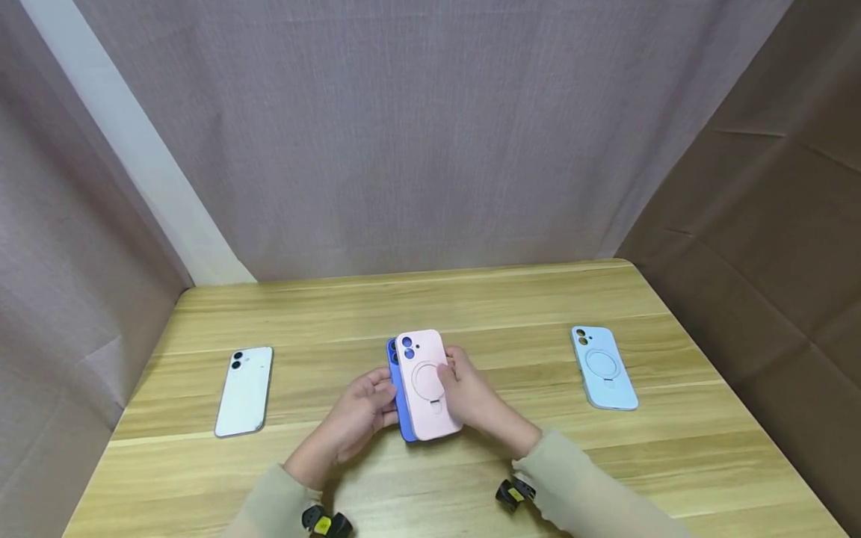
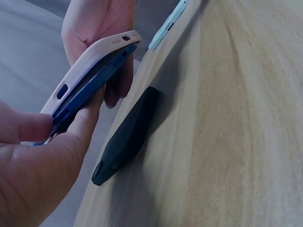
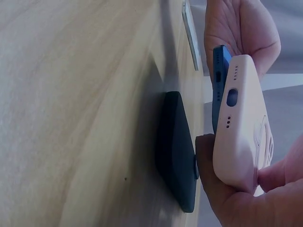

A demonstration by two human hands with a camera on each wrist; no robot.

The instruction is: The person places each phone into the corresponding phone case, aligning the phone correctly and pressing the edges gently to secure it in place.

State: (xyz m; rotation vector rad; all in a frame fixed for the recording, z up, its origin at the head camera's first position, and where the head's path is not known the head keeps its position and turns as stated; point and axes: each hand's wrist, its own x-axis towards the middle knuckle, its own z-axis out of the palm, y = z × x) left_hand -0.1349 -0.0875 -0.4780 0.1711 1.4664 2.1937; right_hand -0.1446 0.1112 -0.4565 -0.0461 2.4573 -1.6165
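Observation:
Over the middle of the table, my left hand (image 1: 359, 415) holds a blue phone (image 1: 405, 411) by its side, thumb on its back face. My right hand (image 1: 474, 396) grips a pink phone case (image 1: 425, 415), which has a ring on its back and camera cutouts at the top. The case overlaps most of the phone in the head view. From the left wrist view, the phone (image 2: 94, 78) lies at a slight angle against the open side of the case (image 2: 85, 59). In the right wrist view, port and speaker holes show along the case's bottom edge (image 3: 232, 118).
A dark phone case (image 2: 130, 135) lies on the wooden table below the hands, hidden in the head view. To the left lies a white phone (image 1: 244, 392), camera side up. A light blue ring case (image 1: 605, 370) is at the right. Curtains (image 1: 417, 149) surround the table.

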